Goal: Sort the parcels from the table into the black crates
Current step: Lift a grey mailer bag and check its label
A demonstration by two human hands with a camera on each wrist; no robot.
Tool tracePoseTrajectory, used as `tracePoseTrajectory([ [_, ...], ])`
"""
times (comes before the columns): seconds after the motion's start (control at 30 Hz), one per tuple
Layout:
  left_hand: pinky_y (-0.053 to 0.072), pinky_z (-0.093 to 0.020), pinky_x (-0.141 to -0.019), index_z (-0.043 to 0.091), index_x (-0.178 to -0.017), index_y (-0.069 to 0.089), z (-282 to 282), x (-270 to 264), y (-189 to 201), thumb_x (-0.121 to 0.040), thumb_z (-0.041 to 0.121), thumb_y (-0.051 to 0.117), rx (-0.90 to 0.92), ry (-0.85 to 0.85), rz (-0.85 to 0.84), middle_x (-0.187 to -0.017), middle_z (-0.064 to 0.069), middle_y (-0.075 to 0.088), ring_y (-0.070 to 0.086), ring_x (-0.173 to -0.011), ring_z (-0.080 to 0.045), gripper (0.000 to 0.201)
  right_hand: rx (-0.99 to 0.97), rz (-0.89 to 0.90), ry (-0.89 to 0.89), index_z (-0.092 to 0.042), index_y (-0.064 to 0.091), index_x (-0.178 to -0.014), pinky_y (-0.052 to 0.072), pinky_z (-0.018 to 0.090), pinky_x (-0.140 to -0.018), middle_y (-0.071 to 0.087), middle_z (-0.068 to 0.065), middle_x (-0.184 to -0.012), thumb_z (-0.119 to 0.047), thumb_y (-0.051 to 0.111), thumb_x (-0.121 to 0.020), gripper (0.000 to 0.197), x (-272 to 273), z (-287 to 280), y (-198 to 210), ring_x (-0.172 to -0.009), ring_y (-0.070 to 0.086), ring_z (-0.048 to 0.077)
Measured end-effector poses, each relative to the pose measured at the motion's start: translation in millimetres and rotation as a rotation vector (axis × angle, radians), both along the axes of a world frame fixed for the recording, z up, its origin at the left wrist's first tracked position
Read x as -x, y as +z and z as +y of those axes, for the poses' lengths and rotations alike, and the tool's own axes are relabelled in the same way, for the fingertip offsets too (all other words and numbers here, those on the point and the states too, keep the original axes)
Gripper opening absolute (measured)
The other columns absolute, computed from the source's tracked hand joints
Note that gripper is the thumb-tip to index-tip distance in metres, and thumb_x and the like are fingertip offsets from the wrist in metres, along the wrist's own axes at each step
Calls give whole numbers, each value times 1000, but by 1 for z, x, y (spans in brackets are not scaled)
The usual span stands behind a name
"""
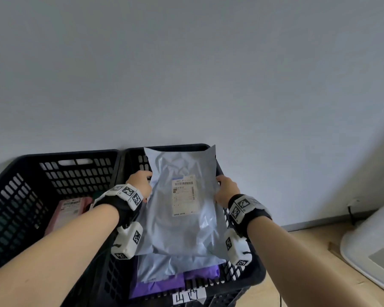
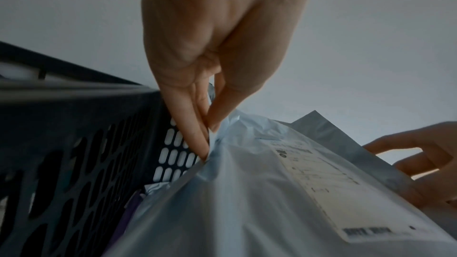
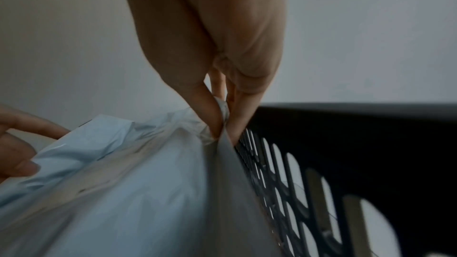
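You hold the pale blue-grey plastic mailer parcel (image 1: pixel 177 209) over the right-hand black slotted plastic crate (image 1: pixel 256 274), your left hand (image 1: pixel 140 185) and right hand (image 1: pixel 226 191) each pinching a side edge between thumb and fingers. Lower it flat onto the grey and purple mailers already inside, and release both pinches together so it doesn't catch the rim. Its white shipping label (image 1: pixel 183 196) shows a barcode, the print too small to read; the white tag on the crate front (image 1: pixel 189 295) carries handwritten characters I can't make out.

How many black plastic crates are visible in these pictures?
2. The left black plastic crate stands against the wall and holds a pink parcel. The right black plastic crate touches its side, under the grey mailer bag. Others may be outside the view.
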State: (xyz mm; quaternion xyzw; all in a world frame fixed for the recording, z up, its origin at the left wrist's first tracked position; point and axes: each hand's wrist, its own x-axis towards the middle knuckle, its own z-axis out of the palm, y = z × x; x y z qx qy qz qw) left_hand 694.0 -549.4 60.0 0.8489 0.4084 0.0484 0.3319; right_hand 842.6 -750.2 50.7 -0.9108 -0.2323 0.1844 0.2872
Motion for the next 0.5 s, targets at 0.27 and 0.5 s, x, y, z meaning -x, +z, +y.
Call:
tracePoseTrajectory([
  [0.27,55,-46,-73,18,-76,52,11,-19,-51,-80,-8,43,-7,-34,155,-82,-8,53,55,-74,-27,27,235,204,-19,-5,23,-141,45,41,-101,48,18,-134,-8,58,-88,63,-15,40,-42,-121,52,34],
  [0.5,48,-32,-81,7,-111,58,14,-27,-88,-89,1,42,-30,-37,303,-114,-14,61,61,-102,-33,28,252,315,-15,-17,6,-150,50,40,-96,46,19,-136,-3,56,-87,82,-17,62,-79,-115,56,31],
])
